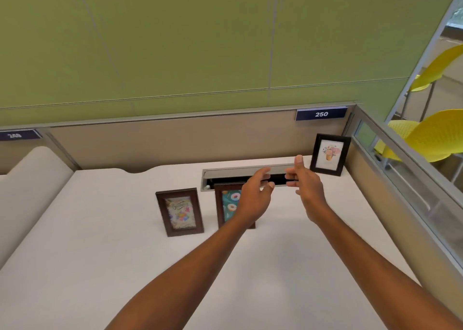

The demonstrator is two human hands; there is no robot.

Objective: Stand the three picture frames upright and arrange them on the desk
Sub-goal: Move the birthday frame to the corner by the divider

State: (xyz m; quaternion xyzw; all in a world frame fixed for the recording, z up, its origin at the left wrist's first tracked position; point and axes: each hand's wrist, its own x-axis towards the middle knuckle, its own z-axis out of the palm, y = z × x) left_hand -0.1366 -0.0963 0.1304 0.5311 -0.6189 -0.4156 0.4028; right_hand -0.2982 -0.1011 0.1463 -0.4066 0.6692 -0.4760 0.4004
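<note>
Three picture frames stand upright on the white desk [100, 267]. A brown frame [179, 212] with a pastel picture stands left of centre. A second brown frame [226, 204] with a teal doughnut picture stands just right of it, partly hidden behind my left forearm. A black frame [329, 154] with a flower picture stands at the back right corner. My left hand [255, 189] hovers above the teal frame, fingers apart and holding nothing. My right hand [304, 179] floats beside it, also empty, left of the black frame.
A grey cable tray [233, 171] with an open slot is set into the desk behind the frames. Beige partition walls [175, 141] close the back and right side. Yellow chairs [431, 134] stand beyond the right partition. A number plate "250" [321, 114] hangs on the back rail.
</note>
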